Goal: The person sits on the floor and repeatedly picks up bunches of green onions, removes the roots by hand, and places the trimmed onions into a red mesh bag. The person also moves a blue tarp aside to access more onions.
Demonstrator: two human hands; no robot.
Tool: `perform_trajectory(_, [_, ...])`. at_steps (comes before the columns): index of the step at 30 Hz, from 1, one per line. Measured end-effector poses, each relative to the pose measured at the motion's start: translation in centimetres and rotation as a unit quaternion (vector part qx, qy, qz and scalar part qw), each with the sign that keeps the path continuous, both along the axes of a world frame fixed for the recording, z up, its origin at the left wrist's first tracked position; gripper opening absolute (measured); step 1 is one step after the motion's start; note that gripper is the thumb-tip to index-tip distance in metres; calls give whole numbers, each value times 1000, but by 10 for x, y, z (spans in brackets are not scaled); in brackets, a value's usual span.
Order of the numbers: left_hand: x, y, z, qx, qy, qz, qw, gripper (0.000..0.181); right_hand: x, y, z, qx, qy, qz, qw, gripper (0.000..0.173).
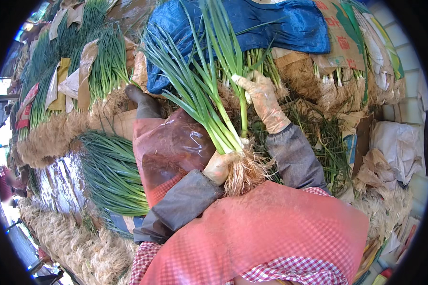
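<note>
A bunch of green onions [219, 124] stands tilted over my lap, its long green leaves fanning up and left. My left hand [219, 167], in a soiled light glove, grips the bunch low, just above its tangled pale roots [248, 171]. At the upper right of the bunch, my right hand [262, 94] in a matching glove has its fingers around the green stalk of one thicker onion [243, 110]. The index finger points left across its leaves. A red plastic apron [271, 228] covers my lap.
More green onions [114, 174] lie at my left. Rows of onions with dried roots [53, 135] run along the upper left. A blue tarp [285, 25] covers others ahead. Loose green leaves [328, 153] are piled at right beside a white sack [396, 146]. A person [12, 183] is at the far left.
</note>
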State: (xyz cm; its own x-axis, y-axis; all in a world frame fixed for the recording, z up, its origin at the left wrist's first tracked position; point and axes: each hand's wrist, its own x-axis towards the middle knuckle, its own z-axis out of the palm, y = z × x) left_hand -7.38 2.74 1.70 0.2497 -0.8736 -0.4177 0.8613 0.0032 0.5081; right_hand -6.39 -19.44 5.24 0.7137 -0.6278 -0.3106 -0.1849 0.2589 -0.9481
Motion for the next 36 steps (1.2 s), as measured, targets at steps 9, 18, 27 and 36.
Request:
perform_trajectory(9, [4, 7, 5, -49, 116, 14, 992, 52, -111, 23, 5, -112, 106, 364, 919, 23])
perform_trajectory(18, [3, 11, 12, -51, 169, 56, 983, 55, -166, -3, 26, -96, 7, 121, 988, 19])
perform_trajectory(27, [10, 30, 16, -45, 158, 28, 986, 52, -88, -163, 69, 59, -304, -299, 902, 31])
perform_trajectory(36, [4, 33, 10, -63, 188, 62, 978, 58, -152, -49, 67, 30, -37, 136, 990, 23])
